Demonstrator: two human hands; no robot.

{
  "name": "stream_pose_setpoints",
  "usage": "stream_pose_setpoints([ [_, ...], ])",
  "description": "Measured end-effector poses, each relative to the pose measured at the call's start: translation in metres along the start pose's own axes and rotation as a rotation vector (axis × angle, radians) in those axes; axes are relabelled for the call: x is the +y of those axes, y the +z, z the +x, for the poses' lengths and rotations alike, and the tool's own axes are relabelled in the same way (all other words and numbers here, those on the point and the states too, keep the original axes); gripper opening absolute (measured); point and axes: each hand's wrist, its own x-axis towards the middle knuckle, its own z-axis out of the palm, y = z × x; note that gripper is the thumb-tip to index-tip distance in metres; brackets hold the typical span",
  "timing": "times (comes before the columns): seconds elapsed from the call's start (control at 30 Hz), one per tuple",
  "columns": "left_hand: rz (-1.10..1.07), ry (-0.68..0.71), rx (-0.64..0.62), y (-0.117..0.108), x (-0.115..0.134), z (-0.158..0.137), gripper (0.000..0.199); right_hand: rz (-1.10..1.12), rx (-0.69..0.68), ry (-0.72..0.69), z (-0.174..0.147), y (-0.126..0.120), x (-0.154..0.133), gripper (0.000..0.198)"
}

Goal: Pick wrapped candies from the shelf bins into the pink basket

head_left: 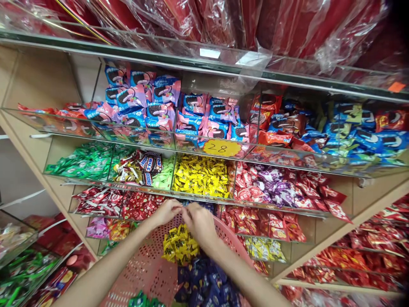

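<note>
My left hand (168, 212) and my right hand (198, 221) are close together over the far rim of a pink perforated plastic basket (145, 256). The fingers of both are closed, thumbs near each other; what they pinch, if anything, is hidden. Inside the basket lie a heap of yellow-wrapped candies (179, 245), a pile of dark blue wrapped candies (206, 281) and some green-wrapped ones (145, 299). Just beyond my fingers, a shelf compartment shows more dark blue wrappers, partly covered by my hands. Above them is a compartment of yellow-wrapped candies (201, 175).
Clear-fronted shelves hold blue-and-pink cookie packs (159, 111), green candies (84, 162), chocolate bars (149, 166) and red and purple candies (271, 183). A yellow tag (221, 147) reads 28. Red plastic-wrapped goods (204, 21) fill the top shelf. More candy shelves stand at right and lower left.
</note>
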Motion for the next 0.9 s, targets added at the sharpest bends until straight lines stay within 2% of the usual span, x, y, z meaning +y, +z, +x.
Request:
stream_pose_setpoints([
  [0.1, -0.007, -0.039, 0.005, 0.001, -0.002, -0.001, 0.028, -0.014, 0.128, 0.002, 0.028, -0.034, 0.020, 0.032],
  [0.17, -0.007, -0.075, 0.027, 0.003, -0.005, -0.002, 0.029, -0.119, 0.167, 0.016, 0.050, -0.053, 0.035, 0.030],
  [0.3, 0.008, -0.087, 0.052, 0.005, -0.008, -0.003, 0.029, -0.443, 0.072, 0.063, 0.088, -0.075, 0.061, 0.031],
  [0.5, 0.041, -0.064, 0.052, 0.004, -0.005, -0.004, 0.029, -0.606, -0.048, -0.014, 0.111, -0.075, 0.079, 0.032],
  [0.63, 0.072, -0.075, 0.068, 0.005, -0.005, -0.004, 0.028, -0.650, 0.000, -0.106, 0.113, -0.072, 0.084, 0.032],
  [0.9, 0.081, -0.098, 0.063, 0.005, -0.005, -0.004, 0.030, -0.638, 0.028, -0.115, 0.114, -0.072, 0.086, 0.028],
])
